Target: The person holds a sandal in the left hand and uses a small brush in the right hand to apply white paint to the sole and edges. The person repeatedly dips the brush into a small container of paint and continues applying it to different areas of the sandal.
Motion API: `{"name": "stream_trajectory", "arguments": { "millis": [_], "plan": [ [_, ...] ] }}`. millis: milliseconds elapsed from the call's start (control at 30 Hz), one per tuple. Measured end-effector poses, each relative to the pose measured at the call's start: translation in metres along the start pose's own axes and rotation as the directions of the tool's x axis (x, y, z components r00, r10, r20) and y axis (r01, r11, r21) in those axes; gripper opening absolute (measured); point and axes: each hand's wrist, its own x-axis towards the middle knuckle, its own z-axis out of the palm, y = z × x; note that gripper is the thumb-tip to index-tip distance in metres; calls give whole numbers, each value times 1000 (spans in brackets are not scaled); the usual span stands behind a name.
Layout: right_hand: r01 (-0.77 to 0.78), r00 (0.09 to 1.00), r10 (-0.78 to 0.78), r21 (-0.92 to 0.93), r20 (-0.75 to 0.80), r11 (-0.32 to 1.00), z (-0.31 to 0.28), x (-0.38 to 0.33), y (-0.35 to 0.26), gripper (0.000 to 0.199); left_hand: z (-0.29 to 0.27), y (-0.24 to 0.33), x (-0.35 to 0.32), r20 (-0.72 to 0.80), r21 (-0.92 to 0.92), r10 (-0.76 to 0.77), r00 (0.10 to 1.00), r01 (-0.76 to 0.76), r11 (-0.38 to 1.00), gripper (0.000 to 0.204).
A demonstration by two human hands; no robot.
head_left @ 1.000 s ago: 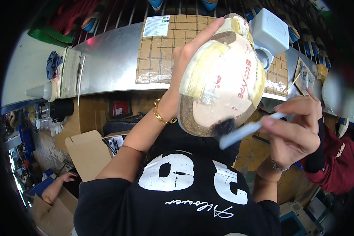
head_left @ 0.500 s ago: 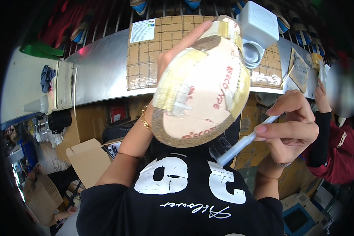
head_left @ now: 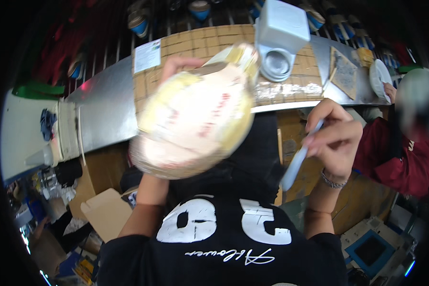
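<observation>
My left hand (head_left: pixel 180 65) is closed on the far left side of a lasted shoe upper (head_left: pixel 200 119), most of its fingers hidden behind it. The upper is held with its underside toward me: a pale insole board with red print, yellowish edges and a brown band, all blurred by motion. Off to its right, my right hand (head_left: pixel 337 138) pinches a brush (head_left: pixel 294 167) by its pale plastic handle. The dark bristles point down toward my black shirt and barely show against it. Brush and upper are apart.
A pale plastic container with a round cup (head_left: pixel 276 64) stands on taped cardboard (head_left: pixel 291 88) over a metal bench (head_left: pixel 105 105). A stained board (head_left: pixel 344 74) lies farther right. A co-worker in a dark red sleeve (head_left: pixel 386 152) holds a white oval item (head_left: pixel 380 81). Shoes hang on the rack behind.
My left hand has carried the upper left and slightly down, tilting it. The brush has come away from the upper's lower right edge. The co-worker's hand has a white oval item in it.
</observation>
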Motion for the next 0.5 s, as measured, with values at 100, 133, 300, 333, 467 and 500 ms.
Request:
{"name": "stream_trajectory", "arguments": {
  "millis": [100,133,300,333,467,500],
  "plan": [
    [-212,924,104,-267,-369,940,-24,6,26,14,-27,-36,-8,20,-179,30,999,-26,984,93],
    [-272,911,61,-483,-409,832,-32,11,41,14,-29,-39,-5,11,-276,29,1000,-25,961,98],
    [-280,938,-2,-762,-346,584,-38,12,93,14,-5,-1,25,41,-753,-163,986,138,643,110],
    [-246,951,-35,-818,-308,519,-38,17,93,13,-7,-5,28,94,-778,-177,980,183,601,105],
    [-194,973,-44,-902,-228,387,-29,23,91,15,1,-4,31,346,-790,-224,911,411,454,108],
    [-198,974,-27,-903,-225,381,-30,22,91,17,2,-5,32,274,-772,-286,918,388,503,107]
  ]
}}
